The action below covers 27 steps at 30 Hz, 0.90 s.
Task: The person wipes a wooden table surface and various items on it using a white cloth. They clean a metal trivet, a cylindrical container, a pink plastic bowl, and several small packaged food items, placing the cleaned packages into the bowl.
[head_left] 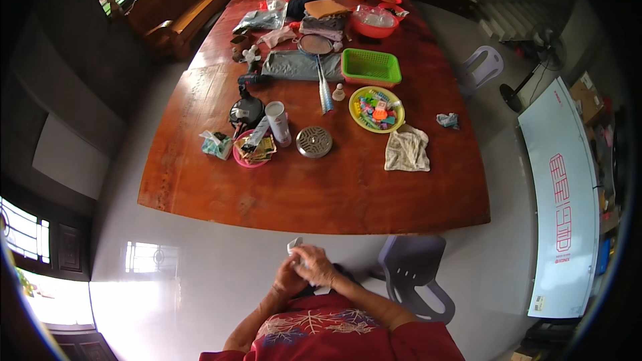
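Observation:
In front of my belly, just off the near edge of the wooden table [314,204], my two hands come together. My left hand [287,281] is closed, its fingers partly covered by the other hand. Bent over it from the right is my right hand [317,267], fingers closed against the left. A small white object [295,243] sticks out past the fingertips, gripped between both hands; its lower part is hidden and its kind is unclear. Nearest on the tabletop are a round metal tin with a slotted lid [314,142] and a crumpled pale cloth [407,149].
A grey plastic chair [413,261] stands right of my hands. On the table are a pink basket of packets [254,150], a tissue pack [217,145], a yellow bowl of toy blocks [378,110], a green basket [370,65], a badminton racket [324,87] and a drill [250,79].

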Each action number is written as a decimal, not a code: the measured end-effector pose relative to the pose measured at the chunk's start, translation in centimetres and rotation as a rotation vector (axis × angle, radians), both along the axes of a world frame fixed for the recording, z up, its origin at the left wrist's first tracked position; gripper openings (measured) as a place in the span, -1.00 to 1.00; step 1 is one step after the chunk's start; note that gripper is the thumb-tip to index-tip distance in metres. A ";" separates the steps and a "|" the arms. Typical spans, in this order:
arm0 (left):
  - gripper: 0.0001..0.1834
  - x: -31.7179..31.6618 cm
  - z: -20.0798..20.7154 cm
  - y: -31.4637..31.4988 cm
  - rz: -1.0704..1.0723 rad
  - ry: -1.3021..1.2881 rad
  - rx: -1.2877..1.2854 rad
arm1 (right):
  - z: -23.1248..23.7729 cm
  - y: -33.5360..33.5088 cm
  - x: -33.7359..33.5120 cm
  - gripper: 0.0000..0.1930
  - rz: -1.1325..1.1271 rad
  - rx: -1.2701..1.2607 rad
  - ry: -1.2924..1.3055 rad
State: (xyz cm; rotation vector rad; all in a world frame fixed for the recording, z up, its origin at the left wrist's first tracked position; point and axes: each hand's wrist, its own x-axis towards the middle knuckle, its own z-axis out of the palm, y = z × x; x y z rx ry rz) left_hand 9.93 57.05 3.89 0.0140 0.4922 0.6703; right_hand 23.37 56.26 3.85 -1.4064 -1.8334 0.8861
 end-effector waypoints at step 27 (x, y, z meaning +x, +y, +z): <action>-0.75 -0.7 -1.2 17.8 0.131 0.778 0.027 | -1.1 7.4 20.9 -0.91 -0.971 -0.499 0.794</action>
